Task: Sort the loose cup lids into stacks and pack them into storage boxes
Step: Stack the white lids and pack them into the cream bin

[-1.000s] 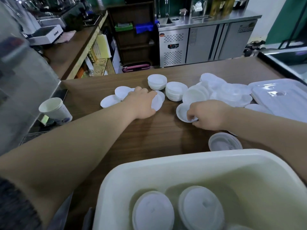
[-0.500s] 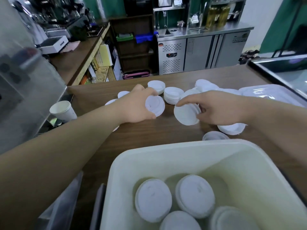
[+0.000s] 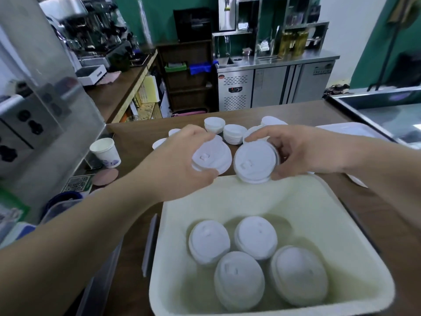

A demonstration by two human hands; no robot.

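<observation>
Your left hand (image 3: 182,160) grips a lid (image 3: 211,158) and your right hand (image 3: 303,151) grips a second lid (image 3: 256,161), above the far rim of the cream box (image 3: 319,201), where four lid stacks (image 3: 239,279) stand. Your hands hide part of the counter stacks (image 3: 234,133) behind; a paper cup (image 3: 106,152) stands left.

White round plastic cup lids (image 3: 210,159) at centre; cream plastic storage box (image 3: 293,181) lower right; brown wood-grain bench (image 3: 134,137) mid-frame.

A green wall (image 3: 159,19) is seen behind a stainless-steel counter (image 3: 271,87); a dark shelf unit (image 3: 182,96) is set beside it, and a wooden side counter (image 3: 114,96) is placed at the left.
</observation>
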